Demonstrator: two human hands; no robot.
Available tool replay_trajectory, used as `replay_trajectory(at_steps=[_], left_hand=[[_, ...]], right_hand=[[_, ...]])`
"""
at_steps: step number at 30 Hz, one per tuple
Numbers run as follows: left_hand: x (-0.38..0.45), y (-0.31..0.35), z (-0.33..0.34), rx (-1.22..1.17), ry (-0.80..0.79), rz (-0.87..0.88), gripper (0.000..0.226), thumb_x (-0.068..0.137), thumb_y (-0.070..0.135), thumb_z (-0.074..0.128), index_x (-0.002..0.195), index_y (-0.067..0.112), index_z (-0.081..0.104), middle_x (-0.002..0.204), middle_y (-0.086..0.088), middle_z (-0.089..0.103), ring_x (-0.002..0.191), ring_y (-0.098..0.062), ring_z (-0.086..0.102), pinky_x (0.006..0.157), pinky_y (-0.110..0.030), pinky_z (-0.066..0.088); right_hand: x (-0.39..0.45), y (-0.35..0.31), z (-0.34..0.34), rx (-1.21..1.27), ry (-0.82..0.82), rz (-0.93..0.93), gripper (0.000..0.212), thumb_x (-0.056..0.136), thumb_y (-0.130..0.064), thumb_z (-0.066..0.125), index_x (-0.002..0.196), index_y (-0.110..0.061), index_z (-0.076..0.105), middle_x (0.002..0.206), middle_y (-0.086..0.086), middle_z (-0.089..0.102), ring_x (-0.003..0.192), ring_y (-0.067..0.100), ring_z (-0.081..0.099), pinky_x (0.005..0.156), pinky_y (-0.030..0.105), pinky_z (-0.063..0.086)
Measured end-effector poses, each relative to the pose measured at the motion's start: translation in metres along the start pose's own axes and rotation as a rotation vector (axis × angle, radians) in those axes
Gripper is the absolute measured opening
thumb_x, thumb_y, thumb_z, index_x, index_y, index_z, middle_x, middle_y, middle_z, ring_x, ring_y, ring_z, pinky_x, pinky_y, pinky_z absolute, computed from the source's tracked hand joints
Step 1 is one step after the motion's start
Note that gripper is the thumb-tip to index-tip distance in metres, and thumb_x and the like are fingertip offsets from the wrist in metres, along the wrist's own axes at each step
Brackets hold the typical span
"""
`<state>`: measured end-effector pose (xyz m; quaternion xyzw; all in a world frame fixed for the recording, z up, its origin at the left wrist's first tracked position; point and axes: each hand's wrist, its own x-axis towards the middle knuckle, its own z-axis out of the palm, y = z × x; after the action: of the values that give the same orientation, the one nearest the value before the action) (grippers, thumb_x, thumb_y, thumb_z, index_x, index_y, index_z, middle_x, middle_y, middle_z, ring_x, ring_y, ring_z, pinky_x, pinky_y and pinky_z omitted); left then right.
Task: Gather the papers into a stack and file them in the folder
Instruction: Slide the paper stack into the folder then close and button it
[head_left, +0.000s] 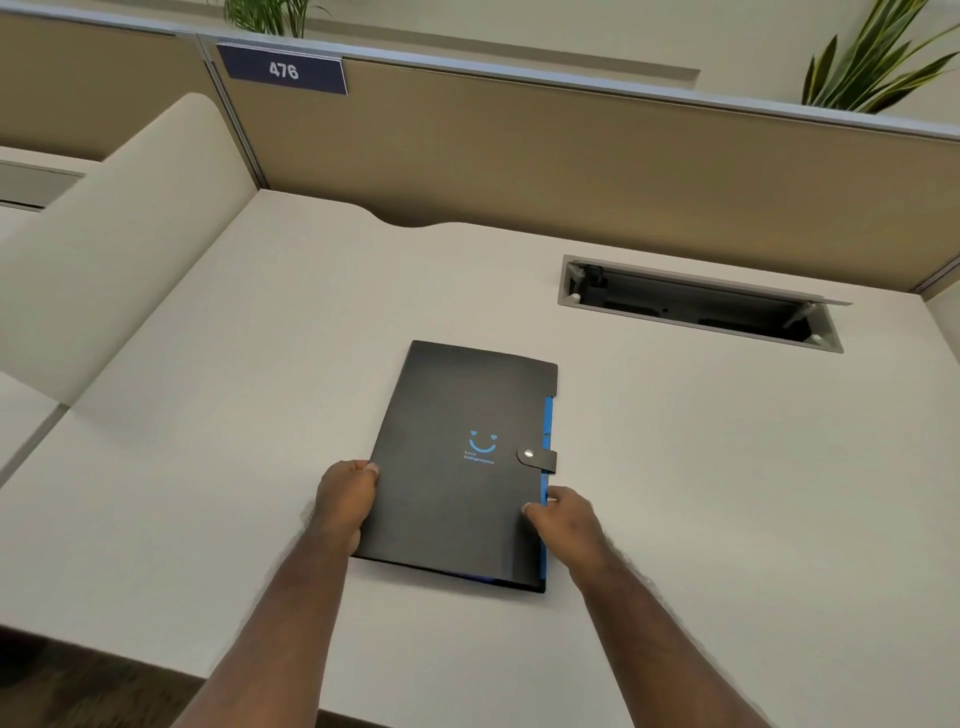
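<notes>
Head-worn wide-angle camera, the only view, looking forward and steeply down from above the near edge of a white desk (218, 415). It is facing a tan partition (519, 156) bearing a "476" plate (283, 70), and sitting near enough that both forearms are entering from the bottom edge. Straight lines are bowing toward the frame edges.

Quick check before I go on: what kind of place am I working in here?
Most likely an open-plan office cubicle: a tan partition carrying a number plate 476, and a white desk with a built-in cable hatch.
</notes>
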<state>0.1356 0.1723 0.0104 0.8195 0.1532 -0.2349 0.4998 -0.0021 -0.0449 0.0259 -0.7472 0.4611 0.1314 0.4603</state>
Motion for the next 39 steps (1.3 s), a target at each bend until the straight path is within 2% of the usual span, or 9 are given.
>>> replay_trajectory(at_steps=[3, 8, 11, 16, 18, 20, 26, 33, 39], left_hand=[[0.0, 0.003, -0.005, -0.108, -0.01, -0.053, 0.01, 0.085, 0.011, 0.048, 0.078, 0.016, 0.053, 0.078, -0.008, 0.047, 0.072, -0.021, 0.037, 0.064, -0.032, 0.027], [0.004, 0.013, -0.015, -0.21, 0.011, -0.04, 0.015, 0.088, 0.012, 0.05, 0.074, 0.015, 0.056, 0.073, -0.008, 0.052, 0.069, -0.021, 0.043, 0.058, -0.03, 0.032], [0.015, 0.025, -0.025, -0.247, 0.022, -0.008, 0.018, 0.087, 0.015, 0.053, 0.072, 0.014, 0.062, 0.074, -0.007, 0.061, 0.068, -0.023, 0.051, 0.063, -0.031, 0.04], [0.051, 0.055, -0.041, -0.278, 0.069, 0.056, 0.023, 0.086, 0.015, 0.057, 0.065, 0.013, 0.065, 0.071, -0.002, 0.064, 0.065, -0.019, 0.053, 0.061, -0.027, 0.042], [0.068, 0.071, -0.047, -0.249, 0.065, 0.072, 0.024, 0.087, 0.015, 0.054, 0.066, 0.013, 0.066, 0.072, -0.002, 0.065, 0.065, -0.019, 0.054, 0.061, -0.026, 0.043], [0.086, 0.085, -0.052, -0.19, 0.047, 0.093, 0.026, 0.088, 0.012, 0.05, 0.069, 0.014, 0.068, 0.081, -0.005, 0.068, 0.073, -0.023, 0.056, 0.069, -0.031, 0.045], [0.132, 0.112, -0.054, -0.004, -0.018, 0.144, 0.034, 0.087, 0.0, 0.042, 0.086, 0.013, 0.074, 0.099, -0.012, 0.069, 0.09, -0.028, 0.059, 0.081, -0.035, 0.047], [0.173, 0.13, -0.041, 0.069, -0.016, 0.194, 0.034, 0.087, -0.002, 0.041, 0.083, 0.014, 0.072, 0.102, -0.013, 0.068, 0.092, -0.03, 0.059, 0.077, -0.033, 0.046], [0.192, 0.13, -0.036, 0.185, -0.007, 0.224, 0.038, 0.084, -0.005, 0.041, 0.101, 0.005, 0.074, 0.111, -0.018, 0.069, 0.106, -0.038, 0.061, 0.094, -0.042, 0.051]], right_hand=[[-0.003, 0.002, -0.002, 0.088, 0.032, 0.03, 0.061, 0.088, -0.043, 0.064, 0.141, -0.018, 0.048, 0.14, 0.008, 0.05, 0.123, 0.027, 0.055, 0.093, 0.035, 0.047], [-0.012, -0.006, -0.006, 0.338, -0.097, -0.048, 0.051, 0.092, -0.02, 0.063, 0.14, -0.02, 0.046, 0.104, -0.006, 0.068, 0.093, 0.011, 0.066, 0.064, 0.024, 0.051], [-0.01, -0.02, -0.011, 0.383, -0.164, -0.122, 0.062, 0.089, -0.006, 0.065, 0.144, -0.023, 0.042, 0.105, -0.008, 0.065, 0.098, 0.014, 0.065, 0.066, 0.026, 0.053], [0.002, -0.062, -0.008, 0.414, -0.133, -0.245, 0.069, 0.087, 0.002, 0.065, 0.147, -0.021, 0.041, 0.099, -0.021, 0.06, 0.084, -0.005, 0.063, 0.057, 0.012, 0.052], [0.013, -0.082, -0.003, 0.436, -0.101, -0.272, 0.068, 0.087, 0.003, 0.064, 0.148, -0.018, 0.041, 0.115, -0.007, 0.066, 0.098, 0.004, 0.066, 0.073, 0.024, 0.059], [0.024, -0.099, 0.005, 0.431, -0.073, -0.282, 0.07, 0.086, 0.003, 0.064, 0.149, -0.016, 0.041, 0.132, 0.004, 0.062, 0.115, 0.022, 0.063, 0.093, 0.042, 0.056], [0.066, -0.131, 0.025, 0.41, 0.016, -0.272, 0.071, 0.086, 0.0, 0.066, 0.15, -0.012, 0.037, 0.148, 0.01, 0.05, 0.133, 0.026, 0.052, 0.107, 0.043, 0.047], [0.109, -0.151, 0.034, 0.369, 0.05, -0.239, 0.072, 0.085, -0.003, 0.068, 0.15, -0.011, 0.039, 0.146, 0.01, 0.053, 0.128, 0.027, 0.057, 0.107, 0.043, 0.047], [0.128, -0.157, 0.04, 0.289, 0.081, -0.238, 0.065, 0.086, -0.007, 0.069, 0.147, -0.012, 0.044, 0.136, 0.007, 0.06, 0.121, 0.026, 0.059, 0.104, 0.042, 0.05]])
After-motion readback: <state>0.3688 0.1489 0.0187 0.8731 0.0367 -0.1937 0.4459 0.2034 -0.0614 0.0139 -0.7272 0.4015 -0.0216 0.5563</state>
